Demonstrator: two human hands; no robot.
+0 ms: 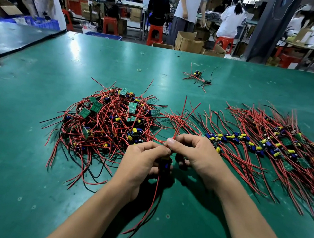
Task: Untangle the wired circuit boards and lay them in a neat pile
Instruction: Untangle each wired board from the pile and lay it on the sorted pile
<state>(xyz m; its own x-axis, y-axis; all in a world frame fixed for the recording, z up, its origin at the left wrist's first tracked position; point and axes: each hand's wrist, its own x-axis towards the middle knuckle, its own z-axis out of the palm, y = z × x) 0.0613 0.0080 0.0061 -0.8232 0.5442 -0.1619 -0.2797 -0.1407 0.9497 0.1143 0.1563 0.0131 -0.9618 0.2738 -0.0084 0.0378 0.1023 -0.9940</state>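
Observation:
A tangled heap of small green circuit boards with red and black wires lies left of centre on the green table. To the right, a laid-out row of boards has its wires running roughly parallel. Between them, above the table, my left hand and my right hand both hold one wired board, mostly hidden by the fingers. My right thumb and fingers pinch its red wires, which stick up and away. More red and black wires hang down from my left hand toward me.
A small loose bunch of wired boards lies farther back, with a rubber band to its left. A dark mat covers the table's far left. Beyond the table are people, red stools and cardboard boxes.

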